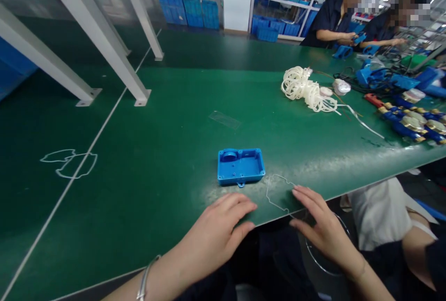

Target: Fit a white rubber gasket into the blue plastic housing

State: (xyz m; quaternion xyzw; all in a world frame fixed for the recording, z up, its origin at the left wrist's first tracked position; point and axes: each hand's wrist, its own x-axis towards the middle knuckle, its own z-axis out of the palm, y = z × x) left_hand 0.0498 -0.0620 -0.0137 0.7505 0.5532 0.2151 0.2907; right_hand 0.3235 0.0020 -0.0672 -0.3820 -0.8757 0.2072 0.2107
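Note:
A blue rectangular plastic housing (244, 164) lies on the green table with its hollow side up, showing a round recess at one corner. My left hand (223, 224) is just in front of it, thumb and fingers apart, with nothing between them. To the right of the housing lies a thin white sealing ring (267, 192), bent into an irregular loop close to the table edge. My right hand (322, 226) is at that loop's right side, fingers spread and fingertips close to it; whether they touch it I cannot tell.
More thin white rings (76, 164) lie at the left. A clear plastic strip (225, 120) sits beyond the housing. Coiled white tubing (299, 85) and brass-and-blue meter parts (413, 122) are at the right. White metal legs (139, 92) stand on the table. Two people work at the far right.

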